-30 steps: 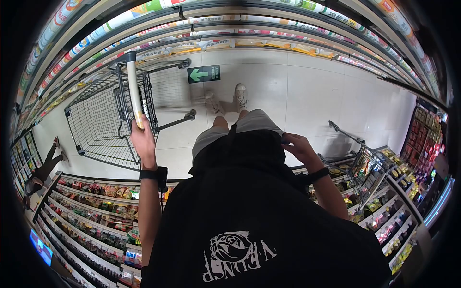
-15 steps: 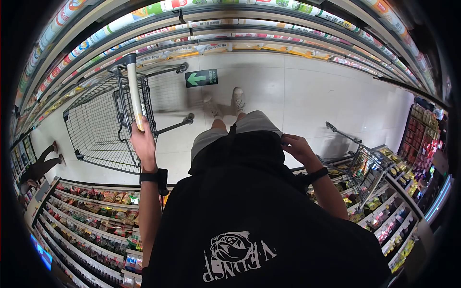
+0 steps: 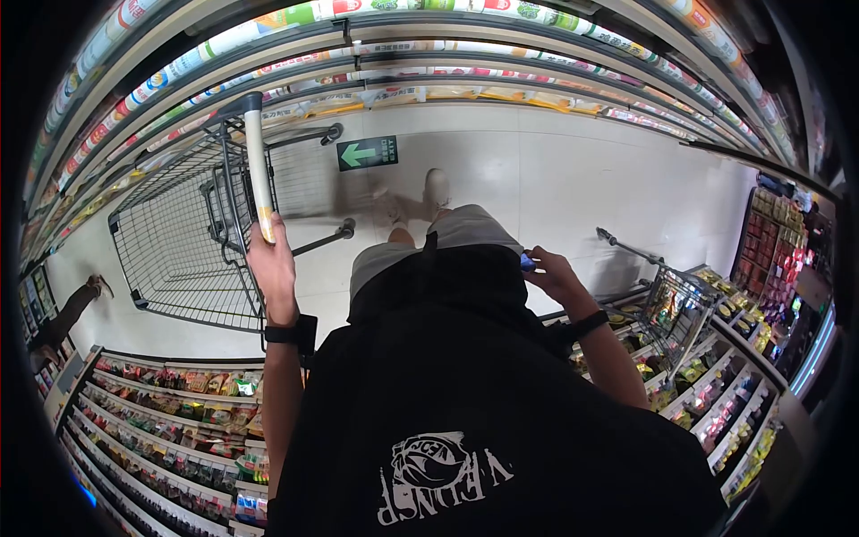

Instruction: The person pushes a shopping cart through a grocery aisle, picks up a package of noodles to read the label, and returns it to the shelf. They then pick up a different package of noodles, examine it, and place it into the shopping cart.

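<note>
My left hand [image 3: 272, 268] is closed round the lower end of the white handle [image 3: 257, 161] of a shopping cart [image 3: 188, 237]. The wire basket, left of my body, shows nothing inside. My right hand [image 3: 553, 274] is at my right hip beside the grey shorts [image 3: 476, 230], its fingers bent round a small blue object [image 3: 527, 262] that is mostly hidden. A dark band is on each wrist.
Shelves of packets [image 3: 403, 94] curve along the top. More stocked shelves [image 3: 170, 412] line the bottom left and right. A second cart [image 3: 677, 309] stands at the right. A green arrow sign [image 3: 367, 154] lies on the floor. Another person's leg [image 3: 72, 313] shows at far left.
The blue object now shows at my right hand. My feet have shifted in a step. The cart, floor sign and second cart appear slightly further left, and the other person's leg has moved.
</note>
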